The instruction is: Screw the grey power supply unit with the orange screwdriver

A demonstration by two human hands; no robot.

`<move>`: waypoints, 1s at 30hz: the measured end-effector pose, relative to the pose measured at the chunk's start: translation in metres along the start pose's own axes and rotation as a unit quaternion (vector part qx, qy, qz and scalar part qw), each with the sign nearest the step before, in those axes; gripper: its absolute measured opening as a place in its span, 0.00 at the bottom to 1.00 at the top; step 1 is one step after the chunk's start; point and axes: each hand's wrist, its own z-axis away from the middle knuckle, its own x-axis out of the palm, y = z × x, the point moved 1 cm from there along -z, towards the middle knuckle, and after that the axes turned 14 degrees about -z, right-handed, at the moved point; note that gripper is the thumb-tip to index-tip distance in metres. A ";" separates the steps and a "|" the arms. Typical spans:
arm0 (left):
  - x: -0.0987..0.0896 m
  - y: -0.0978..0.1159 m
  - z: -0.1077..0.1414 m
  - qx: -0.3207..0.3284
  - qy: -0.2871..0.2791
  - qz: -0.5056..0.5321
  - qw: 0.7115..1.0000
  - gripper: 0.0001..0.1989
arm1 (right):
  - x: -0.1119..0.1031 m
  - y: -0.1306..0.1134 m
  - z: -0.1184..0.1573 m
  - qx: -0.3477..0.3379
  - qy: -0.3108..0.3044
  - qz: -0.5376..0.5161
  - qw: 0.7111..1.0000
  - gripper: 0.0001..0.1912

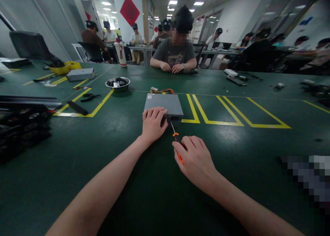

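A grey metal power supply box (165, 103) lies on the green table, with coloured cables (162, 90) bunched behind its far edge. My left hand (154, 123) rests on the box's near left corner, fingers bent over its top and the thumb at its front face. My right hand (194, 157) is wrapped round the handle of an orange and black screwdriver (175, 136). The screwdriver's thin shaft points up and away, its tip at the near face of the box beside my left thumb. What the tip touches is too small to make out.
On the green table (232, 139), a metal bowl (118, 84) of dark parts stands behind left. Black parts (25, 126) are stacked at the left, near black tools (77, 108). Another grey box (80, 74) lies farther back. A person (175, 50) sits opposite.
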 end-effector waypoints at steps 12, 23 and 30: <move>0.000 0.000 0.000 0.002 0.000 0.000 1.000 0.14 | 0.004 -0.003 0.002 -0.046 0.030 0.041 0.998 0.12; -0.001 0.000 0.000 0.004 -0.009 0.005 1.000 0.15 | 0.002 -0.001 -0.001 0.034 0.050 -0.035 0.998 0.20; -0.002 0.000 0.000 0.003 -0.007 0.000 1.000 0.14 | 0.007 -0.002 0.003 -0.037 -0.019 0.044 0.998 0.15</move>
